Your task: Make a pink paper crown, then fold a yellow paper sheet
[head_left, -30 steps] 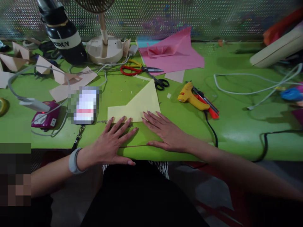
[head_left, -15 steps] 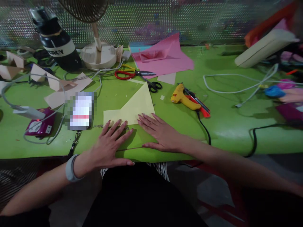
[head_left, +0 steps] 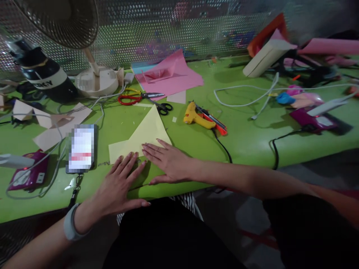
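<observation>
A pale yellow sheet of paper (head_left: pixel 146 130), folded to a triangle with a strip sticking out at the left, lies on the green table. My left hand (head_left: pixel 120 183) is open, its fingertips touching the paper's lower edge and the thumb near the table's front edge. Flat across the paper's lower right part rests my right hand (head_left: pixel 171 160), fingers stretched out and its fingertips close to those of the left. Neither hand grips anything. Just beyond the paper's tip are black-handled scissors (head_left: pixel 164 108), partly hidden by the paper.
A yellow glue gun (head_left: pixel 196 116) lies right of the paper, by a cutter. Left are a phone (head_left: pixel 82 149) and a purple box (head_left: pixel 30 170) with cables. Behind stand a fan (head_left: pixel 97 80), a dark bottle (head_left: pixel 49 78) and pink paper (head_left: pixel 179 78). Red-and-yellow-handled scissors (head_left: pixel 130 99) lie mid-table.
My view has turned to the right, so the table's things sit farther left and more shows at the right. Both hands stay flat on the paper, with little visible movement.
</observation>
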Tool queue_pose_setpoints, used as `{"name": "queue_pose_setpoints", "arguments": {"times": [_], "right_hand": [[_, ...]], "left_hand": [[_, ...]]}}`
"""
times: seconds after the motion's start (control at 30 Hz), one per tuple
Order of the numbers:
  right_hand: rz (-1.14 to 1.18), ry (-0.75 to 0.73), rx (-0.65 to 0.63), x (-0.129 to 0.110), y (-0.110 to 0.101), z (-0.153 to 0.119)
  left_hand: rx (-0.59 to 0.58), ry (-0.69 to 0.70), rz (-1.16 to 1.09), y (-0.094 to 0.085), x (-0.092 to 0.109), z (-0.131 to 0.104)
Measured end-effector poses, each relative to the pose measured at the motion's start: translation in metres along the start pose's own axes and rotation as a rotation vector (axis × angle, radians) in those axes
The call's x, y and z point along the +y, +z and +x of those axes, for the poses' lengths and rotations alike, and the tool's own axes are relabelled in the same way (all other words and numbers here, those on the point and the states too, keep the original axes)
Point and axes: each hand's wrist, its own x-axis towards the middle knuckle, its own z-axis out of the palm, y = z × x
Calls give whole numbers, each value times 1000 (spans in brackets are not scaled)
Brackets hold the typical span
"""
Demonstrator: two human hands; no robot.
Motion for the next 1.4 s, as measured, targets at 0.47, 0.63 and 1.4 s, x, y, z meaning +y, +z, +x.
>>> {"name": "queue_pose_setpoints", "arguments": {"times": [0.47,0.63,1.4], "right_hand": [[56,181,18,32,3,-76],[110,284,154,34,-33,-60],[1053,643,-662,50,-35,61]], "left_hand": [[-9,-117,46,-9,-15,-51],[59,-213,-75,-35,-12,-30],[-504,-700,-1155,-15,-54,85]]}}
